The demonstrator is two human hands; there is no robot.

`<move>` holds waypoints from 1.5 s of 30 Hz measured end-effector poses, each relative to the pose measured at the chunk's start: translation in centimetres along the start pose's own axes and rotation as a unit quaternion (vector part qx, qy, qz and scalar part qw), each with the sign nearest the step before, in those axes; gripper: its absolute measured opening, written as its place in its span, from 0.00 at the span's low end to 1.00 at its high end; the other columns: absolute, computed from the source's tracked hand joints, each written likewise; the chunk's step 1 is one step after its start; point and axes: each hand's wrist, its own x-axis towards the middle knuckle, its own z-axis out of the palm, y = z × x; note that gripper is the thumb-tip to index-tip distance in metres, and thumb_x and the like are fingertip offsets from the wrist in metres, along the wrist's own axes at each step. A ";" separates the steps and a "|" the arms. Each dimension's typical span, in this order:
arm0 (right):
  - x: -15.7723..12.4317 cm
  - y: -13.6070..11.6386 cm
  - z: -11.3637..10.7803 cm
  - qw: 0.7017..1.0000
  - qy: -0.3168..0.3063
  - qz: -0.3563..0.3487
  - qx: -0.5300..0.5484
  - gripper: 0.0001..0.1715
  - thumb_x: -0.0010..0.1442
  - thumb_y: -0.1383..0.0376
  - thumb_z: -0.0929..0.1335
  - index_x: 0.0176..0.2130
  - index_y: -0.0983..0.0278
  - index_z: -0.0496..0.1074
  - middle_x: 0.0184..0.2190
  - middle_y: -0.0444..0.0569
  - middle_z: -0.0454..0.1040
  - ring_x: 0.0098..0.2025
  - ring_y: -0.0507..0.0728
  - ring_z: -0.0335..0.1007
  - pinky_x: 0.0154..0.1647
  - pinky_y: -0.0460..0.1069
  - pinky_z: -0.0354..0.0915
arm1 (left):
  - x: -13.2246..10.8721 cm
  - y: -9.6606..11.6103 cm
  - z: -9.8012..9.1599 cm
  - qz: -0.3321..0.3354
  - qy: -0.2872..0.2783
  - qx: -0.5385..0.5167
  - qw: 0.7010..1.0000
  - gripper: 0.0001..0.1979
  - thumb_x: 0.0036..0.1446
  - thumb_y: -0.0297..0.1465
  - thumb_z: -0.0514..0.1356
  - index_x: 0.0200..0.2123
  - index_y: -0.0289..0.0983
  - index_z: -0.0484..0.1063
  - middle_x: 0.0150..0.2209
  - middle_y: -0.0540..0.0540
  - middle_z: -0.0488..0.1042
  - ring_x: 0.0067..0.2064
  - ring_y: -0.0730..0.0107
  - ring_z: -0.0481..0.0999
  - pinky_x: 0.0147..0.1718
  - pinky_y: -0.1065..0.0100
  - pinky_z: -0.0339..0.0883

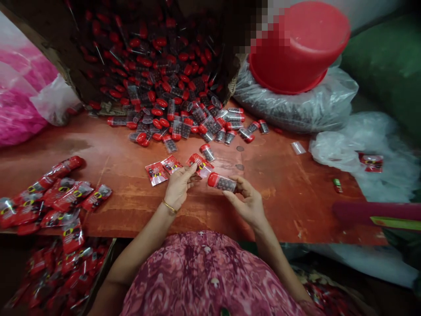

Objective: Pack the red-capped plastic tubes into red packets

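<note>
Between the thumb and fingers of my right hand (246, 199) is a clear plastic bottle (224, 182) with a red cap, full of small dark balls. Its cap points left, toward my other hand. My left hand (179, 186), with a gold bangle at the wrist, pinches the edge of a red printed packet (201, 164). Two more flat red packets, one a printed sachet (157, 173), lie just beyond my left fingers. Another capped bottle (207, 152) rests on the table behind the held packet.
A cardboard box (235, 74) on its side spills many red-capped bottles (177, 127) onto the table (131, 210). Filled red packets (62, 195) are piled at left, above a lower box of packets (66, 272). At right stand a red tub (302, 48) and plastic bags (335, 142).
</note>
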 end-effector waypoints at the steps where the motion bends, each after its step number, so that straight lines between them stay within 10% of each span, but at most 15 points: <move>1: 0.0 -0.3 0.0 1.000 -0.003 0.000 0.001 0.20 0.49 0.61 0.71 0.43 0.61 0.69 0.28 0.43 0.73 0.27 0.51 0.66 0.29 0.47 0.65 | 0.0 -0.1 0.0 0.004 -0.004 0.007 1.000 0.18 0.35 0.39 0.70 0.24 0.34 0.69 0.21 0.50 0.74 0.22 0.77 0.73 0.23 0.76 0.65; 11: 0.5 0.0 1.7 0.992 0.011 0.067 0.108 0.22 0.48 0.58 0.71 0.42 0.63 0.69 0.28 0.44 0.72 0.24 0.50 0.63 0.24 0.45 0.61 | -0.4 -0.1 0.4 0.032 -0.010 0.019 0.999 0.21 0.29 0.42 0.71 0.23 0.33 0.70 0.21 0.51 0.74 0.23 0.77 0.73 0.27 0.74 0.66; 32: -0.2 -0.7 5.4 0.995 0.049 -0.043 -0.071 0.13 0.53 0.61 0.69 0.40 0.61 0.69 0.24 0.41 0.71 0.23 0.50 0.64 0.27 0.46 0.64 | 0.0 -1.9 1.5 0.120 -0.005 -0.051 0.991 0.16 0.34 0.37 0.70 0.23 0.33 0.70 0.21 0.53 0.71 0.24 0.79 0.69 0.28 0.75 0.63; 39: 0.8 -0.6 7.3 0.995 0.063 0.010 0.070 0.18 0.54 0.60 0.67 0.45 0.61 0.66 0.28 0.43 0.72 0.28 0.51 0.68 0.30 0.46 0.68 | -0.2 -3.1 1.7 0.156 -0.028 -0.028 0.987 0.13 0.42 0.39 0.66 0.27 0.34 0.73 0.26 0.51 0.74 0.29 0.76 0.72 0.33 0.73 0.65; 45: 1.3 -1.0 6.5 0.993 -0.030 0.016 0.116 0.18 0.55 0.59 0.67 0.46 0.60 0.68 0.30 0.43 0.75 0.25 0.50 0.70 0.29 0.47 0.70 | -0.6 -2.3 0.8 0.094 -0.039 -0.067 0.993 0.16 0.40 0.42 0.67 0.24 0.35 0.70 0.23 0.51 0.73 0.27 0.74 0.73 0.27 0.73 0.65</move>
